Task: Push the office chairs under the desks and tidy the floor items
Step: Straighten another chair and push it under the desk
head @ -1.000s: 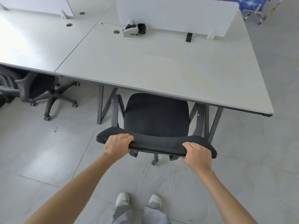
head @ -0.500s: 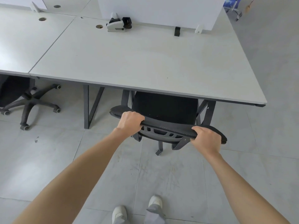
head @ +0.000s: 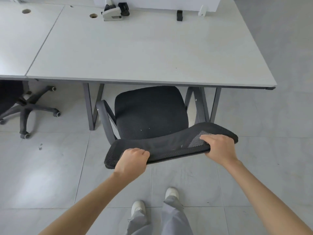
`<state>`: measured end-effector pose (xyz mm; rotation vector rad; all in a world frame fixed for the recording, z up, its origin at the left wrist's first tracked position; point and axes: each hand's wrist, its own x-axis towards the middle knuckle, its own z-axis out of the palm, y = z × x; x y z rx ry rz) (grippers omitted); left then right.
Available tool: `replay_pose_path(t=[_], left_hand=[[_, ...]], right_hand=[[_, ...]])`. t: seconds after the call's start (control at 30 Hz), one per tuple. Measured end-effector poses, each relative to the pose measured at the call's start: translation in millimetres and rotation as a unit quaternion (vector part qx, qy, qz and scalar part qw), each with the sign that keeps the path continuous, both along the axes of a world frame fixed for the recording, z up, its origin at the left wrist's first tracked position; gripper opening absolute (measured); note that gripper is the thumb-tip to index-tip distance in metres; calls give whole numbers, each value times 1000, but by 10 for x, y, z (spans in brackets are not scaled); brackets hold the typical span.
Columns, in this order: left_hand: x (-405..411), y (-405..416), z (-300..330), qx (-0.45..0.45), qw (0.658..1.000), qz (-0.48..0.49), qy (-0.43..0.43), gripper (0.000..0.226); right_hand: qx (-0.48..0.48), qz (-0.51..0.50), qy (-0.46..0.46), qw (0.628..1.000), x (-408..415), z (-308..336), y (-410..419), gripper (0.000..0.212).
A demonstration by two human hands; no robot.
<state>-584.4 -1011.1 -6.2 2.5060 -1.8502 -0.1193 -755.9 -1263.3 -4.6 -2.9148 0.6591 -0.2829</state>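
Observation:
A black mesh office chair (head: 150, 112) stands in front of the white desk (head: 144, 48), its seat only partly under the front edge. Its backrest top (head: 169, 146) points toward me and sits turned, the right end farther away. My left hand (head: 131, 161) grips the backrest's left part from above. My right hand (head: 217, 149) grips its right part. The chair's base is hidden under the seat. A second black chair (head: 25, 106) sits under the neighbouring desk (head: 22, 39) at the left, with its wheeled base showing.
Grey desk legs (head: 91, 107) flank the chair on both sides. A white and black device (head: 112, 12) lies at the desk's back, below a white divider panel (head: 169, 2). Small dark specks (head: 40, 146) lie on the grey tiled floor. My feet (head: 138, 206) stand behind the chair.
The chair has come back out from under the desk and rotated, so more of its seat shows. Both hands kept their grip on the backrest and moved toward me.

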Motion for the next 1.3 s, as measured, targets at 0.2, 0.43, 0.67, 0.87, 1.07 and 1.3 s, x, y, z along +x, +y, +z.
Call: replay_pose_path(t=[0.2, 0.43, 0.67, 0.87, 1.07, 1.3], left_hand=[[277, 732, -113, -56, 998, -18, 35, 29], [631, 423, -86, -63, 997, 0, 40, 26], [1309, -142, 10, -10, 997, 73, 33, 12], [1765, -579, 52, 2, 987, 157, 14, 18], [1974, -1025, 71, -54, 981, 185, 2, 25], [2060, -1231, -10, -87, 987, 138, -9, 47]], right_hand=[[-9, 12, -50, 999, -213, -180, 921, 45], [-29, -55, -35, 997, 180, -170, 681, 27], [-16, -38, -36, 998, 899, -170, 150, 23], [15, -18, -17, 1000, 1418, -234, -210, 23], [0, 32, -7, 999, 1824, -191, -736, 29], [-3, 23, -26, 999, 1938, -242, -1006, 29]])
